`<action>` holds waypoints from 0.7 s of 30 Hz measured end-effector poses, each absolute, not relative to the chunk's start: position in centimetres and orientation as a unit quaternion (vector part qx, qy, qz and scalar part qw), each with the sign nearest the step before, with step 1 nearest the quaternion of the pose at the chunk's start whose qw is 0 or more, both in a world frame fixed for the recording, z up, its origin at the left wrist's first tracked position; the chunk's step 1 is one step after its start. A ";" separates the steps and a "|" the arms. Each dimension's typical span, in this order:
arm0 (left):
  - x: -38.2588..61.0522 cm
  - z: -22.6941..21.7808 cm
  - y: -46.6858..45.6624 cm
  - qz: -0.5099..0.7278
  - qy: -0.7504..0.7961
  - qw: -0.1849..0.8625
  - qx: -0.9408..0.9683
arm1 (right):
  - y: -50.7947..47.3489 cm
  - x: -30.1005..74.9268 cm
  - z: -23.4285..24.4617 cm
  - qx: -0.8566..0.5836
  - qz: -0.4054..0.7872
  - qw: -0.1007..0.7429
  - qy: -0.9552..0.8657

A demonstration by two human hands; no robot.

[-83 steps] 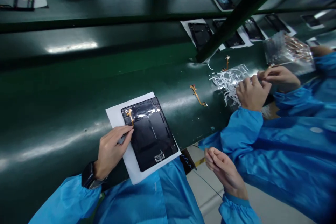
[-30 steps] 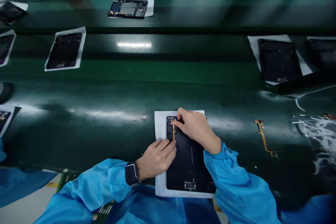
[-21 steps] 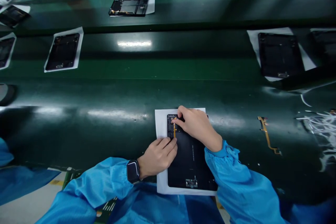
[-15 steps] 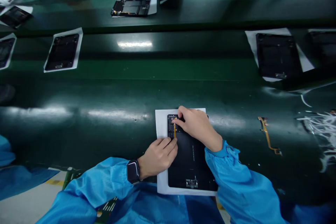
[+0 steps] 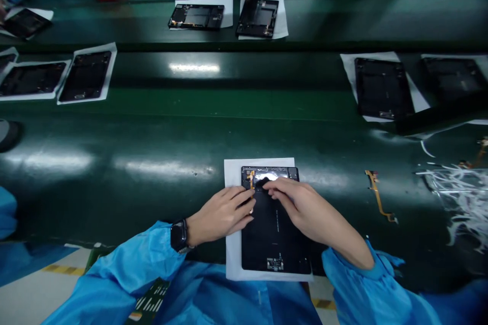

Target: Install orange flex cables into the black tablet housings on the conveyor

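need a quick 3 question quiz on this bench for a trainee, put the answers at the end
1. True or false: the left hand, not the right hand, has a watch at its wrist.
2. What lies on the bench between the nearest black panel and the heap of white strips?
A) a red box
B) an orange ribbon
C) a screwdriver
3. Fill in the colour: that panel lies on a ____ sheet.

Key: 1 true; 2 B; 3 white.
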State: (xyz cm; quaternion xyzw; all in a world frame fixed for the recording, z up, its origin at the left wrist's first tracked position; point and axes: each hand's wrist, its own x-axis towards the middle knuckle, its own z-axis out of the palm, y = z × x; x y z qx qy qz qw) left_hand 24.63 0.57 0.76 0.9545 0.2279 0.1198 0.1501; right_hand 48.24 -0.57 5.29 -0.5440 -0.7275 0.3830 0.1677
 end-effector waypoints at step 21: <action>22.8 0.6 1.2 0.141 0.181 0.258 0.939 | -7.3 44.3 2.9 -0.562 0.228 0.151 -0.781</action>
